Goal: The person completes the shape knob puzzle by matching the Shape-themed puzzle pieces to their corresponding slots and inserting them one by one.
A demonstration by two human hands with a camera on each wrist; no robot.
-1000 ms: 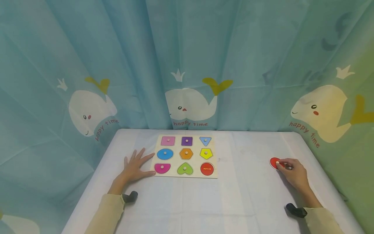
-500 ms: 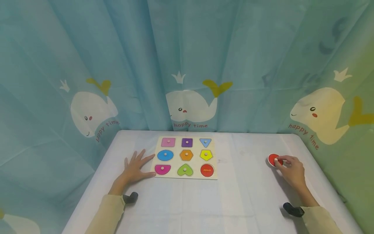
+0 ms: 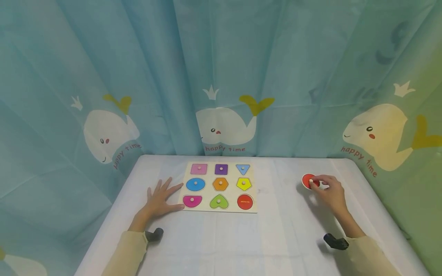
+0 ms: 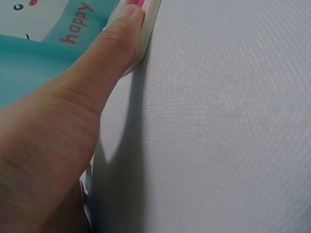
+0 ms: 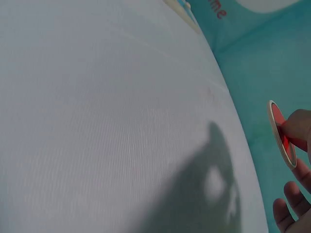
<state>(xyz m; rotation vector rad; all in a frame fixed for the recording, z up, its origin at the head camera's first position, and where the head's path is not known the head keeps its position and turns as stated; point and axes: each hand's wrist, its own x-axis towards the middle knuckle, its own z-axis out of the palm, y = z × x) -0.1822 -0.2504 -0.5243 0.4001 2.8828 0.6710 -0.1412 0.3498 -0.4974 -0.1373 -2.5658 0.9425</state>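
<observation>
My right hand [image 3: 330, 191] pinches the small pale knob of a round red puzzle piece [image 3: 305, 181]. In the right wrist view this red piece [image 5: 281, 135] is held above the white cloth, tilted on edge, and the hand's shadow falls below. My left hand [image 3: 161, 199] lies spread at the left edge of a wooden shape puzzle board [image 3: 232, 194]. Its thumb [image 4: 114, 41] rests on the board's near-left corner in the left wrist view. Knobbed pieces in several colours sit in the board, and a red printed circle [image 3: 244, 202] without a knob shows at its near-right corner.
A white cloth [image 3: 221, 241] covers the table. Behind it and along both sides hangs a teal curtain [image 3: 293, 76] with white whales printed on it. Each wrist carries a black camera mount, one at the left wrist [image 3: 154, 234] and one at the right [image 3: 335, 242].
My right hand has lifted the round red piece off the table and moved it leftward and slightly away, toward the board. The left hand and the board have stayed in place.
</observation>
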